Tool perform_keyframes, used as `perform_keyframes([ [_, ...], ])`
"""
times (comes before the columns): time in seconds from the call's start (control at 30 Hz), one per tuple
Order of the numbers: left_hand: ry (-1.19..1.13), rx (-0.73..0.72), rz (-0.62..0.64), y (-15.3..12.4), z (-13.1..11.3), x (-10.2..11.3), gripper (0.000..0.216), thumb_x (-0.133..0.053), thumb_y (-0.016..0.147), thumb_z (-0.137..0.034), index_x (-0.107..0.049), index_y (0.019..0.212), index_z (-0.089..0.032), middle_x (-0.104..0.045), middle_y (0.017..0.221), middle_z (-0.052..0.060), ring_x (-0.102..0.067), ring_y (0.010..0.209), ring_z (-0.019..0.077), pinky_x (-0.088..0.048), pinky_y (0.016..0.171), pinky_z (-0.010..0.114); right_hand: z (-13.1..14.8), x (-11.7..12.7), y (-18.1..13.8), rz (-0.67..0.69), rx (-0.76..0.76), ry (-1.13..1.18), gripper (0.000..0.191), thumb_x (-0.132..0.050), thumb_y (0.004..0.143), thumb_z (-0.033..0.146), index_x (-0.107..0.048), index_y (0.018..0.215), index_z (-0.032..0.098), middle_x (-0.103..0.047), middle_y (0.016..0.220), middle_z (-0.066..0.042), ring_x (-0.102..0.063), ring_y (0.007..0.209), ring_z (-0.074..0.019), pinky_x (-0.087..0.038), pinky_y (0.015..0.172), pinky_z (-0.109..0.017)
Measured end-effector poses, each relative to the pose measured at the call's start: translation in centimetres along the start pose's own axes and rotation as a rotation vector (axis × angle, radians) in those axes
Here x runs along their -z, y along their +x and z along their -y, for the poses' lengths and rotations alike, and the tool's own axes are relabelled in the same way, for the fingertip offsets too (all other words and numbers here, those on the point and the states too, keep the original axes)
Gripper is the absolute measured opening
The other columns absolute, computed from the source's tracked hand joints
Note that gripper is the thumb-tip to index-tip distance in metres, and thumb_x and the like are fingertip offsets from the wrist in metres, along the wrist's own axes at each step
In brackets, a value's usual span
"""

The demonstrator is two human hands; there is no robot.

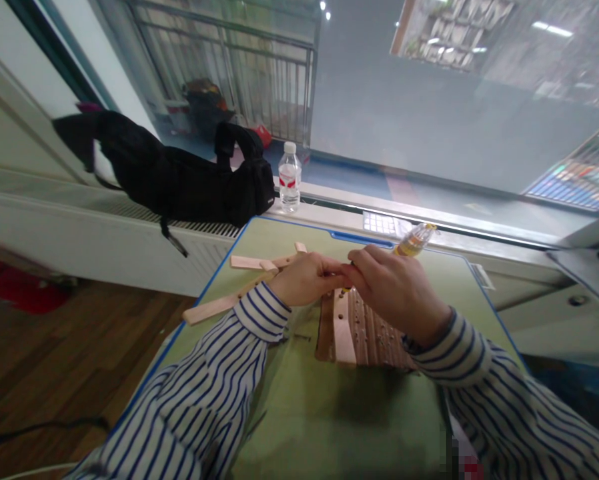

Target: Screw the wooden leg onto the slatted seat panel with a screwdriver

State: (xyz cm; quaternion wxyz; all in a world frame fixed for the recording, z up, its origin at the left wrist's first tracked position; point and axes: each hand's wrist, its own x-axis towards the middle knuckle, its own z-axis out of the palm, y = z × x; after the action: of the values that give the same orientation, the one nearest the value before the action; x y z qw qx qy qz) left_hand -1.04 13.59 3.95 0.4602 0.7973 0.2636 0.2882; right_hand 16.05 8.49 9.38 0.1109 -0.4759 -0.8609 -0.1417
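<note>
Both hands meet over a green table (299, 400). My left hand (303, 279) is closed in a pinch, fingertips touching those of my right hand (392, 290). My right hand is curled shut around a tool with a clear yellow handle (413, 241) that sticks out behind it. What the left fingers pinch is too small to make out. Just below the hands lies a wooden slatted piece (359, 327) with holes along a pale strip. Pale wooden sticks (239, 283) joined crosswise lie to the left, partly under my left wrist.
A water bottle (290, 177) and a black bag (179, 177) rest on the window ledge behind the table. Small dark screws (302, 337) lie on the table by my left sleeve. Wooden floor drops off at the left. A grey ledge (569, 300) runs along the right.
</note>
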Motion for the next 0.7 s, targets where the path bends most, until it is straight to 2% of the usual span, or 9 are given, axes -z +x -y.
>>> perform_keyframes([
  [0.13,0.101,-0.005,-0.026,-0.1,-0.3,0.0,0.022,-0.054,0.085,-0.029,-0.072,0.086,-0.016,-0.067,0.072,-0.001,-0.056,0.067,0.0105,-0.041,0.061,0.020,0.4,-0.1,-0.1,-0.017,-0.025,-0.052,0.027,-0.036,0.095,0.032,-0.057,0.088,0.016,-0.058,0.078,-0.003,-0.045,0.059,-0.0119,-0.016,0.050,-0.028],
  [0.27,0.216,0.001,-0.122,-0.1,-0.8,0.1,0.016,-0.062,0.078,-0.027,-0.073,0.082,-0.016,-0.063,0.062,-0.002,-0.050,0.056,0.0082,-0.037,0.056,0.019,0.7,0.1,0.2,0.006,-0.020,-0.072,0.028,-0.034,0.095,0.031,-0.058,0.090,0.017,-0.059,0.079,-0.003,-0.047,0.060,-0.0123,-0.015,0.050,-0.028],
  [0.37,0.210,-0.009,-0.177,-0.1,-1.1,0.1,0.015,-0.063,0.076,-0.026,-0.072,0.075,-0.014,-0.063,0.062,-0.002,-0.051,0.058,0.0081,-0.037,0.056,0.019,0.7,0.8,0.6,0.045,-0.021,-0.047,0.031,-0.033,0.096,0.034,-0.059,0.090,0.018,-0.059,0.079,-0.003,-0.047,0.060,-0.0120,-0.015,0.051,-0.029],
  [0.47,0.204,0.056,-0.182,-0.2,-1.1,0.1,0.017,-0.063,0.075,-0.027,-0.072,0.073,-0.013,-0.060,0.057,-0.002,-0.048,0.055,0.0082,-0.034,0.053,0.019,0.3,1.9,1.0,0.106,0.011,0.033,0.031,-0.034,0.095,0.038,-0.059,0.095,0.019,-0.061,0.081,-0.003,-0.048,0.061,-0.0119,-0.017,0.052,-0.028],
  [0.57,0.160,0.081,-0.169,-0.2,-1.0,0.2,0.018,-0.063,0.075,-0.028,-0.074,0.079,-0.015,-0.059,0.057,-0.002,-0.044,0.054,0.0080,-0.032,0.051,0.019,-0.2,2.5,1.1,0.142,0.050,0.109,0.030,-0.035,0.094,0.038,-0.057,0.101,0.019,-0.063,0.083,-0.003,-0.048,0.061,-0.0116,-0.019,0.052,-0.028],
  [0.7,0.098,0.079,-0.127,-0.2,-0.8,0.3,0.021,-0.063,0.076,-0.032,-0.075,0.086,-0.018,-0.057,0.056,-0.004,-0.041,0.053,0.0076,-0.029,0.050,0.020,-0.6,2.1,0.8,0.133,0.047,0.138,0.033,-0.032,0.095,0.038,-0.057,0.097,0.018,-0.062,0.082,-0.004,-0.048,0.062,-0.0115,-0.021,0.053,-0.028],
])
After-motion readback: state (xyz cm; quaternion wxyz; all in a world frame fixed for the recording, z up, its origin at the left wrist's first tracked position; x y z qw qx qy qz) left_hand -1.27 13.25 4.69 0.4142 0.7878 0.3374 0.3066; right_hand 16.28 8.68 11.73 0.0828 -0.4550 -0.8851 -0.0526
